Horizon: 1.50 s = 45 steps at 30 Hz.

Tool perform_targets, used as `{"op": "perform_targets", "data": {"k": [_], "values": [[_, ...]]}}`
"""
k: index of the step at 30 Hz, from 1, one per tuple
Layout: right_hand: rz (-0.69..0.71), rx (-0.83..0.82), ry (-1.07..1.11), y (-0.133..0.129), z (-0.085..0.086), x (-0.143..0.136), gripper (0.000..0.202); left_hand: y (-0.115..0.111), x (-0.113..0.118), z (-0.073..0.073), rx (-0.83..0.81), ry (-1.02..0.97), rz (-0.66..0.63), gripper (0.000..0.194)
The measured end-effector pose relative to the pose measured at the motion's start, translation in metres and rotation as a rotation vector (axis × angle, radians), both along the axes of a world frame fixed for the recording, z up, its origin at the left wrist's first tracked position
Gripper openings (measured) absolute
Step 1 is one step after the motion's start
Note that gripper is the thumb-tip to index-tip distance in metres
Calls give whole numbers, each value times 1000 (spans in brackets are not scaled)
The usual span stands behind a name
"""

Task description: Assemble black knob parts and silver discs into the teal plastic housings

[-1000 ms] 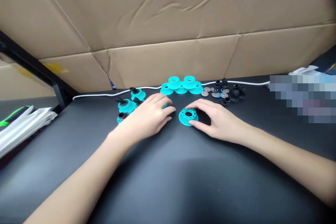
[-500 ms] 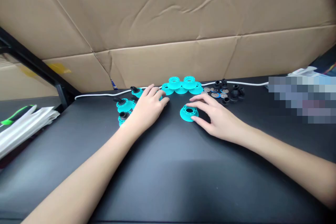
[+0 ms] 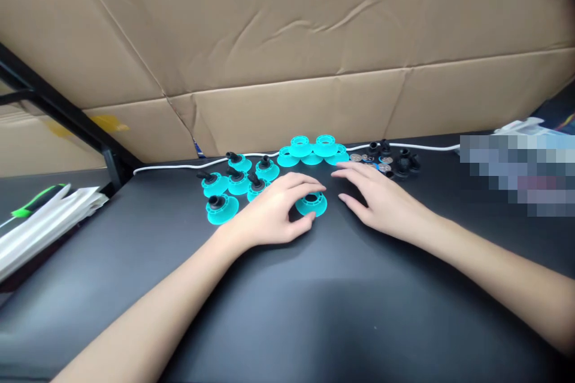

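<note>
My left hand (image 3: pixel 281 208) curls thumb and fingers round a single teal flared plastic ring (image 3: pixel 311 208) on the dark table. The ring stands upright, its narrow end and round hole facing up. My right hand (image 3: pixel 380 196) is just to the right of it, thumb and fingers apart, holding nothing. Left of my left hand stand several teal flared rings with black plastic fittings in their tops, such as the nearest assembled piece (image 3: pixel 223 210). Part of one is hidden behind my left hand.
More teal rings (image 3: pixel 300 146) are stacked at the back. Round metallic discs (image 3: pixel 385 168) and black fittings (image 3: pixel 404 163) lie behind my right hand. A white cable (image 3: pixel 188 166) runs along the cardboard (image 3: pixel 278 108). White packets (image 3: pixel 58 221) lie at the left edge.
My left hand has come right and nearer from beside the assembled pieces to grasp the teal ring. My right hand has let go of that ring and drawn slightly rightward.
</note>
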State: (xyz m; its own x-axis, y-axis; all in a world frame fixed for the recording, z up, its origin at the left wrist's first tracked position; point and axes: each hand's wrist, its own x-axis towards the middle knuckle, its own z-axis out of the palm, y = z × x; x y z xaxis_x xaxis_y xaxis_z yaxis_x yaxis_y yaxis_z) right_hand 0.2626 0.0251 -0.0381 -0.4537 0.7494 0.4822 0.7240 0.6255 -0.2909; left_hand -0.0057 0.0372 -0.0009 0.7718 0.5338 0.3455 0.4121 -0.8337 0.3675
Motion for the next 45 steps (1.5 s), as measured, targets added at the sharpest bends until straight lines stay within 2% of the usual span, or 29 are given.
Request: {"op": "perform_targets", "data": {"k": [3,8,14,18,21,24,28,45], "values": [[-49,-23,-75,2,-8,4,41,3,-3,0,-15,-12,19,46],[-108,-12,-82,4,-16,4,47,6,-5,0,-39,-14,63,46],[-88,-26,-114,5,-13,6,47,7,-5,-3,-83,22,88,49],[-93,-1,-92,5,-13,5,48,6,-4,-3,-135,-13,58,57],[-100,9,-102,6,-13,4,43,5,-2,-2,-175,-33,24,60],[-34,-9,-98,8,-9,5,33,4,-1,-1,-207,-23,2,55],[5,-31,-7,10,0,6,22,3,-1,0,-206,-17,-15,50],[22,-78,166,7,4,2,18,3,-4,-1,-170,-12,-27,49]]}}
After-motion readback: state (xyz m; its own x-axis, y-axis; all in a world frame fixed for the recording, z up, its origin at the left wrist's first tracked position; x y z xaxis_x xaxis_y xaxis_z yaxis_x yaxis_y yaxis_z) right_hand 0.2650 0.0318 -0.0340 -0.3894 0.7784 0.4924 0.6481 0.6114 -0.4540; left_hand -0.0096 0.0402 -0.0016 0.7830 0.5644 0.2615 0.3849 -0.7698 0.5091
